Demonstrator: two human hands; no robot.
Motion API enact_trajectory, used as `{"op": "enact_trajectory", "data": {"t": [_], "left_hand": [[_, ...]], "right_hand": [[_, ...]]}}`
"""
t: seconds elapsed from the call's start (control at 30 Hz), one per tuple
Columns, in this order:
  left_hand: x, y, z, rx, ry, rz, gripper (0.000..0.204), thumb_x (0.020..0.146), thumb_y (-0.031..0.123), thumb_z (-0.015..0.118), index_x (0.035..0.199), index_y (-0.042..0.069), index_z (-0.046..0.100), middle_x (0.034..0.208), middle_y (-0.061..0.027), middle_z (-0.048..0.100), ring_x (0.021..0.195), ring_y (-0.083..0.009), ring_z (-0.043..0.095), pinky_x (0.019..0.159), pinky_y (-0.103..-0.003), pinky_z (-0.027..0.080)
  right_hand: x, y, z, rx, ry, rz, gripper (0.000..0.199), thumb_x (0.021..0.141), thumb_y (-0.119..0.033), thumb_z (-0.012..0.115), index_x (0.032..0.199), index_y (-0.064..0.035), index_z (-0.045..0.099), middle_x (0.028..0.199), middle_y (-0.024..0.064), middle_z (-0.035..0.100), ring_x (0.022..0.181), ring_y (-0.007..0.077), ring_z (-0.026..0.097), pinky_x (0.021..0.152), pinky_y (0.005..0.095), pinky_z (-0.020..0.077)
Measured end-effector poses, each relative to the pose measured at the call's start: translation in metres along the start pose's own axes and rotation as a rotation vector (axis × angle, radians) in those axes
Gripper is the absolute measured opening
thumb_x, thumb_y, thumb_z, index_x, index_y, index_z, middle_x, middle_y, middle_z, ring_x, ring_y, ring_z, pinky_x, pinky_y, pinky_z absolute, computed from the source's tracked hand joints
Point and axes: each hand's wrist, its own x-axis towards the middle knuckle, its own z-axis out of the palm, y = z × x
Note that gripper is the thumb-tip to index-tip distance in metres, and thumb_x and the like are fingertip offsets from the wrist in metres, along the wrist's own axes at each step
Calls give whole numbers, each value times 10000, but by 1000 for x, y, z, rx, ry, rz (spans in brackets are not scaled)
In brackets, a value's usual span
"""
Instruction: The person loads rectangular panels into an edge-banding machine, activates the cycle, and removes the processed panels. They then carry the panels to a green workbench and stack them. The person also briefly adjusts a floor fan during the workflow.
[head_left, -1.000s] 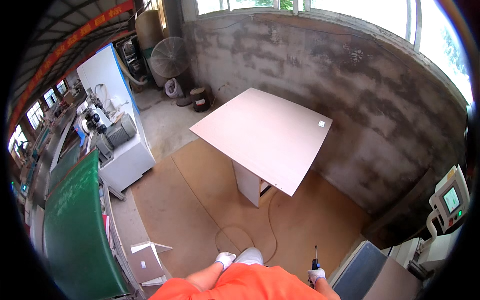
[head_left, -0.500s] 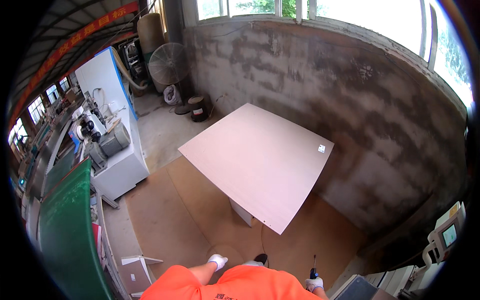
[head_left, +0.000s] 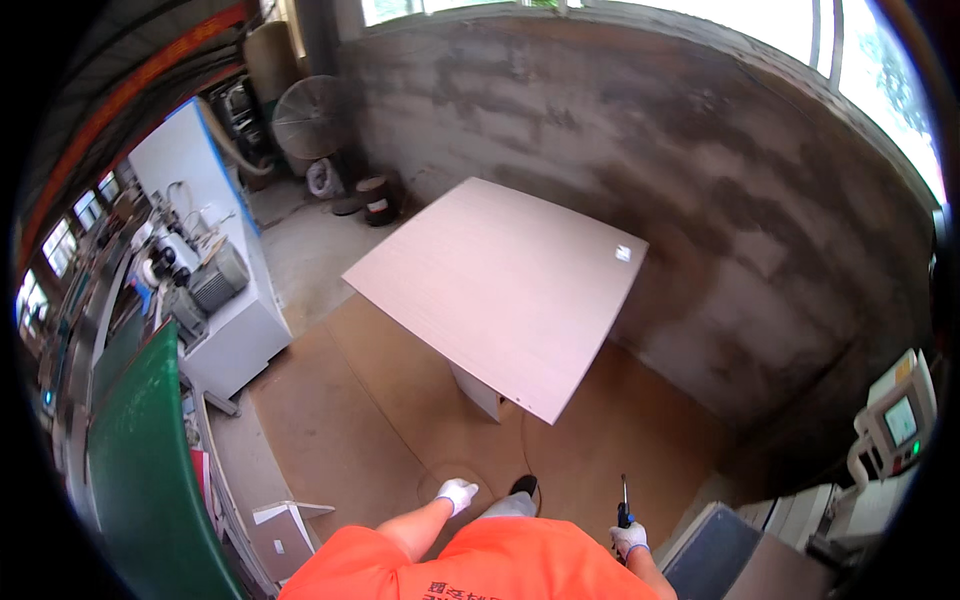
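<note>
A big pale board (head_left: 510, 290) rests on a white stand (head_left: 478, 388) over brown floor sheets (head_left: 350, 420), with a round fan (head_left: 310, 118) by the grey wall (head_left: 640, 130) (rough, patchy) and a white machine (head_left: 205, 260) to the left.

Person is wearing a bright orange short-sleeved shirt (head_left: 500, 565), the fabric filling the lower middle of the head view; dark printed characters are showing near the bottom edge, too cut off to make out. Left hand (head_left: 458, 493) is wearing a white knitted work glove. Right hand (head_left: 629, 538) is wearing a matching white glove, this one showing a blue band at the cuff. Grey trouser leg (head_left: 508, 506) is showing below the shirt, ending in a black shoe (head_left: 523, 486). Forearms are showing bare between sleeves and gloves.
</note>
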Motion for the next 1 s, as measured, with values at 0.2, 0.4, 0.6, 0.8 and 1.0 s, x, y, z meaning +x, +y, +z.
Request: {"op": "enact_trajectory", "data": {"t": [0.2,0.4,0.6,0.8,1.0], "left_hand": [[-31,-115,6,397,-139,-168,502,942,421,564,1098,-18,749,1121,-233,752,1048,-388,719,900,-476,529],[0,-89,19,1141,-381,259,465,956,371,496,1073,4,755,1172,-172,758,1094,-381,709,880,-499,514],[66,10,41,1119,-474,499,318,871,221,553,883,-42,731,845,-193,754,750,-274,708,729,-444,552],[64,87,117,257,-519,291,88,917,83,627,906,3,662,733,-48,603,617,-181,582,548,-375,518],[52,103,174,401,-789,302,125,945,65,625,841,55,556,721,-36,560,568,-148,521,490,-337,439]], "right_hand": [[-90,55,-15,42,62,-4,339,803,-332,732,945,-28,687,781,98,688,660,200,641,640,386,522],[-144,70,-8,139,55,-1,555,836,-458,713,1201,-41,696,1079,225,740,1032,353,703,929,428,514],[-194,81,27,447,247,-74,515,902,-513,700,1210,-100,701,1089,193,737,1027,358,696,915,416,512],[-307,130,83,802,672,299,499,943,-550,680,1137,-92,707,972,157,736,931,307,705,825,425,533],[-374,192,146,1377,1404,607,371,971,-428,726,828,-91,669,651,11,647,537,128,599,514,343,462]]}}
